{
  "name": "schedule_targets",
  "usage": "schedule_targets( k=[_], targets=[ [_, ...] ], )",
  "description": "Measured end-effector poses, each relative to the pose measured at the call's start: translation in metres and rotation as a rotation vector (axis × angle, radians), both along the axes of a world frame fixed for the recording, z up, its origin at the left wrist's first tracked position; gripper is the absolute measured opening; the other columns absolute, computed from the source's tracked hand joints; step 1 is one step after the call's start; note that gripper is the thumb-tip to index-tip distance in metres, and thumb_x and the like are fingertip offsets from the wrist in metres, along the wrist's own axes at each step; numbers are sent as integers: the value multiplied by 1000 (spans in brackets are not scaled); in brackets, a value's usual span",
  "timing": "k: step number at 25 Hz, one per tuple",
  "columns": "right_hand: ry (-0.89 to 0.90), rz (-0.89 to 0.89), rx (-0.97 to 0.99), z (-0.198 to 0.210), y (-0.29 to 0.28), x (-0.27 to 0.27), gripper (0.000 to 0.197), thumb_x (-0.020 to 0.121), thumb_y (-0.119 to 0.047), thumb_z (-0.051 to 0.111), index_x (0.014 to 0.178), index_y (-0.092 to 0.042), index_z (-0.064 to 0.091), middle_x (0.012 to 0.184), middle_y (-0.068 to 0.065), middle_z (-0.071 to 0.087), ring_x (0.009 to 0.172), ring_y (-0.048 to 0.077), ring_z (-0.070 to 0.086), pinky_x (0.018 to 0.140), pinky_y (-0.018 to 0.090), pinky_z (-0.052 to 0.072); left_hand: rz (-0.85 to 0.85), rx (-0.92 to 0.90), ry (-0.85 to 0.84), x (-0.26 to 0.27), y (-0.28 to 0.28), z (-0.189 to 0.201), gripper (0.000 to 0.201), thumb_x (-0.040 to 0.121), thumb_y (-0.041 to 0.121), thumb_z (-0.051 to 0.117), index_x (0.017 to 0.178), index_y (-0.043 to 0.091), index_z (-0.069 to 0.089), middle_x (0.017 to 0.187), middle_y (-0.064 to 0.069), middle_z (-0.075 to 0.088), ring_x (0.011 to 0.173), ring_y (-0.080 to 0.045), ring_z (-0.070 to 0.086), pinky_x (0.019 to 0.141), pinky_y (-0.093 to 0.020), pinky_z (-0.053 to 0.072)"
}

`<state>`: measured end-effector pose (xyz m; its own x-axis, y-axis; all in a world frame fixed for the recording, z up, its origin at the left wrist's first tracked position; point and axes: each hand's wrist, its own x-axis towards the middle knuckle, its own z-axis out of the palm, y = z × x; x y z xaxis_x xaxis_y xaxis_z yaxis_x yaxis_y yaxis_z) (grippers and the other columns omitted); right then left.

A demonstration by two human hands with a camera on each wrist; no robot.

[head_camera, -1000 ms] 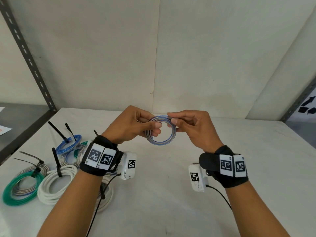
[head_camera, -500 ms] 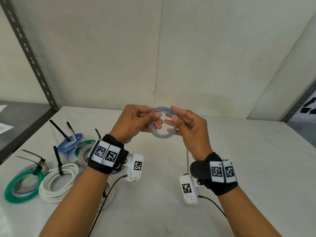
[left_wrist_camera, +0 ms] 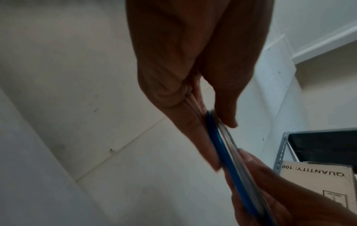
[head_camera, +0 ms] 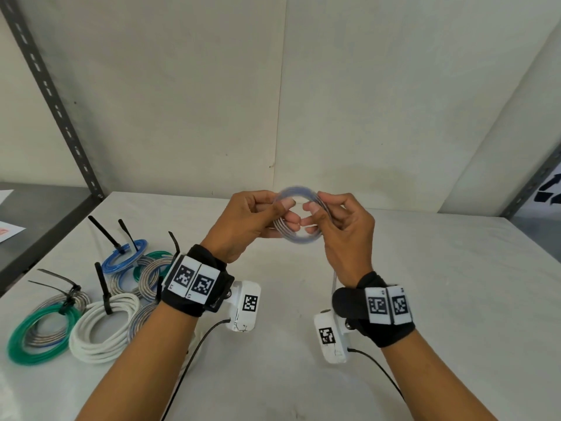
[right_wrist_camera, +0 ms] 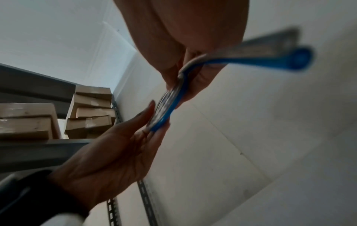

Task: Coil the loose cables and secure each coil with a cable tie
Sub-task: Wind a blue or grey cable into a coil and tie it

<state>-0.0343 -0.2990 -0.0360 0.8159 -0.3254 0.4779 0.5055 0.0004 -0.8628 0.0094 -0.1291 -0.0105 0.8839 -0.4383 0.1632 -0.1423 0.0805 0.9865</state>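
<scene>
Both hands hold a small blue-and-silver cable coil [head_camera: 299, 235] up above the middle of the white table [head_camera: 440, 284]. My left hand [head_camera: 258, 217] pinches its left side between thumb and fingers. On the right side, my right hand [head_camera: 337, 220] grips it with curled fingers. The coil [left_wrist_camera: 228, 154] shows edge-on in the left wrist view, blue strand beside silver ones. In the right wrist view the coil [right_wrist_camera: 170, 107] is blurred, and a loose blue-and-silver end [right_wrist_camera: 270, 52] sticks out to the right. No cable tie is visible on this coil.
Several tied coils lie at the table's left: a green one [head_camera: 39, 335], a white one [head_camera: 103, 326] and a blue one [head_camera: 124, 256], each with a black cable tie [head_camera: 103, 287]. A grey shelf upright [head_camera: 54, 104] stands at the far left. Cardboard boxes [right_wrist_camera: 90, 111] sit on shelving.
Both hands have risen slightly and drawn closer together on the coil. The right hand has shifted its grip further round the coil's right side, and the coil is now blurred by motion.
</scene>
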Motion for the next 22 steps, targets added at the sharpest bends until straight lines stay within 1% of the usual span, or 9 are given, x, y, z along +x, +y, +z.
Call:
schedule_targets(
  k=[1, 3, 5, 7, 9, 12, 14, 18, 22],
  targets=[
    [25, 56, -53, 3, -5, 0, 15, 89, 3, 69, 103, -2, 66, 88, 17, 76, 64, 27, 70, 61, 31, 57, -47, 46, 18, 0, 0, 0, 40, 97, 39, 56, 101, 2, 69, 85, -12, 74, 77, -24, 72, 76, -35, 60],
    [66, 131, -201, 6, -15, 0, 15, 89, 2, 70, 103, -5, 70, 85, 17, 75, 62, 27, 66, 59, 31, 55, -124, 88, 93, 0, -5, 0, 54, 101, 51, 42, 88, 3, 62, 69, -9, 61, 63, -22, 61, 79, -39, 58],
    [71, 152, -324, 6, -17, 0, 14, 90, -2, 71, 103, -7, 72, 81, 15, 73, 61, 28, 66, 60, 33, 55, -127, 105, 155, -3, -12, -1, 55, 104, 54, 35, 76, 9, 53, 58, -1, 42, 52, -17, 43, 80, -41, 55],
    [49, 146, -359, 5, -14, -1, 13, 91, -3, 71, 104, -6, 72, 79, 13, 72, 60, 26, 66, 61, 34, 56, -87, 125, 151, -6, -17, 0, 51, 105, 51, 36, 71, 14, 46, 56, 5, 32, 50, -14, 31, 75, -36, 51],
    [30, 131, -324, 5, -10, -3, 13, 92, -3, 70, 105, -5, 72, 81, 13, 72, 61, 25, 66, 61, 31, 56, -57, 92, 138, -8, -18, 0, 48, 106, 46, 40, 69, 14, 44, 54, 9, 29, 48, -11, 28, 71, -33, 43],
    [35, 109, -259, 5, -6, -3, 18, 98, -7, 62, 112, -10, 73, 90, 10, 74, 71, 25, 72, 63, 28, 57, 27, -30, 127, -5, -15, 2, 45, 107, 41, 42, 70, 14, 43, 56, 8, 27, 45, -8, 27, 69, -34, 38],
    [56, 76, -167, 6, -4, -3, 18, 100, -8, 59, 113, -10, 71, 94, 10, 76, 78, 26, 75, 65, 31, 60, 86, -164, 160, 0, -12, 5, 43, 107, 40, 42, 71, 15, 43, 57, 7, 25, 45, -9, 24, 65, -31, 39],
    [71, 62, 33, 5, 11, -6, 9, 99, -6, 60, 103, 1, 61, 94, 17, 77, 82, 30, 76, 68, 35, 62, 127, -340, 238, 3, -11, 6, 44, 107, 41, 43, 70, 16, 42, 63, 2, 15, 45, -10, 19, 60, -28, 42],
    [48, 55, 73, 5, 24, -8, 13, 92, -6, 68, 103, -9, 64, 97, 16, 77, 87, 28, 76, 71, 36, 62, 161, -453, 279, 2, -14, 4, 44, 107, 41, 42, 72, 14, 42, 54, 5, 21, 43, -10, 21, 60, -27, 44]
  ],
)
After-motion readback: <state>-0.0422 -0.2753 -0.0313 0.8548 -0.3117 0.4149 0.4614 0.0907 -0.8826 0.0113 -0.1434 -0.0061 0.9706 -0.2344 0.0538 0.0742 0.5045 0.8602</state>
